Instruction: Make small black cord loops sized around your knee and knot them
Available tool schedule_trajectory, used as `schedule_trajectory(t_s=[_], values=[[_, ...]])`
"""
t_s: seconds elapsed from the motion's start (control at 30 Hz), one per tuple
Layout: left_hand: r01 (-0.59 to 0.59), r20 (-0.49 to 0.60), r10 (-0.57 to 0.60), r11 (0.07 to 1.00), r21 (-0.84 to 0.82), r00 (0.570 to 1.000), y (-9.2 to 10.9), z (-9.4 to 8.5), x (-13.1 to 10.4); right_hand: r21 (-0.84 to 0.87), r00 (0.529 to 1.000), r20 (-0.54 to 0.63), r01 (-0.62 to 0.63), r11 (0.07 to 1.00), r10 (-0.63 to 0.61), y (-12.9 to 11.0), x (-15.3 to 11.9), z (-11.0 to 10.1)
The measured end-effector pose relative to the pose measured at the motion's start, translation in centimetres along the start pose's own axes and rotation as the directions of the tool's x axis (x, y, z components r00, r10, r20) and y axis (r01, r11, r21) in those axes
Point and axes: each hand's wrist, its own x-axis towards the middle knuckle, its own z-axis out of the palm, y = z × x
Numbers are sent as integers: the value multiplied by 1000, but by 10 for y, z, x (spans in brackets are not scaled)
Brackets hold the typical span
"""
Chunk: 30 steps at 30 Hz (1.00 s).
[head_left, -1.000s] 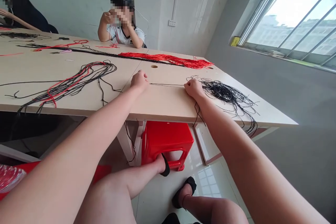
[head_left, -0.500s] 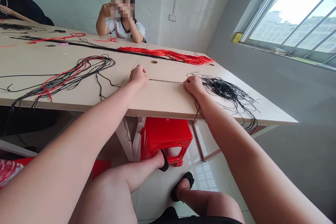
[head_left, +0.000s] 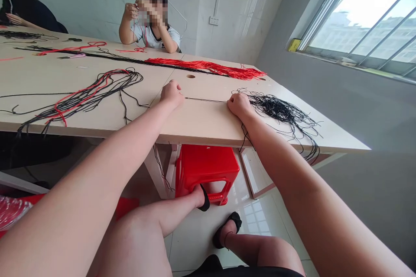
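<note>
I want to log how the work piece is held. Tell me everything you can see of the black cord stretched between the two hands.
The black cord is thin, dark and looks like plain string. It runs taut and nearly level just above or on the pale table, from the closed left hand to the closed right hand. Both fists pinch its ends. More black strand hangs from the right hand over the table edge. Beside that hand lies a loose pile of black cords.

One red stool (head_left: 206, 169), two tables (head_left: 201, 125), three cord bundles (head_left: 279, 110).
</note>
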Motion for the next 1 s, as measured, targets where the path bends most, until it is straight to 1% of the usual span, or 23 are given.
schedule_trajectory(t_s=[0.07,0.13,0.2,0.23,0.27,0.3,0.33,0.37,0.4,0.43,0.47,0.5,0.53,0.6,0.67,0.7,0.77,0.83,0.93,1.0], values=[[-5,3,5,1000,10,1000,3,-2,-3,12,1000,-16,16,1000,-16,-6,-3,-6],[-12,7,11,999,31,1000,7,-11,-14,23,999,-38,37,999,-36,-16,-13,-18],[-36,15,36,998,50,999,7,-29,-38,71,995,-80,71,995,-65,-29,-36,-34],[-82,22,81,995,54,996,4,-42,-58,119,991,-104,97,988,-84,-37,-54,-43],[-117,33,115,991,59,993,-2,-56,-82,227,982,-149,145,963,-113,-45,-76,-50],[-144,53,140,987,66,989,-10,-71,-111,372,973,-179,205,905,-146,-53,-102,-57],[-211,82,204,974,80,975,-18,-87,-144,509,967,-182,248,824,-178,-60,-130,-61],[-256,57,251,960,116,966,-27,-102,-179,622,960,-167,278,732,-223,-67,-160,-64],[-290,3,293,947,140,956,-34,-115,-215,709,952,-141,290,643,-273,-74,-190,-65],[-305,-35,312,943,131,949,-39,-126,-250,774,938,-114,290,562,-328,-81,-219,-64],[-293,-32,296,952,85,955,-40,-135,-282,835,920,-84,275,477,-384,-87,-246,-62],[-249,19,248,969,15,969,-38,-141,-312,882,910,-60,242,405,-411,-94,-270,-60],[-178,84,183,982,-70,979,-34,-144,-337,916,901,-38,204,345,-433,-100,-291,-57],[-104,149,137,972,-210,979,-18,-145,-373,958,895,3,125,258,-446,-109,-325,-54],[-46,198,113,947,-317,974,-2,-144,-395,977,896,27,71,202,-444,-114,-350,-56],[-3,242,95,934,-357,966,6,-143,-403,983,899,29,55,178,-437,-115,-360,-59],[88,335,58,910,-404,940,18,-145,-415,991,907,28,31,132,-421,-114,-376,-69],[145,393,34,898,-416,919,26,-149,-425,995,918,26,13,95,-395,-110,-388,-80],[140,389,50,885,-445,920,34,-153,-436,998,931,26,0,70,-365,-106,-398,-93],[123,364,70,869,-480,929,37,-151,-440,998,933,22,1,66,-360,-104,-401,-96]])
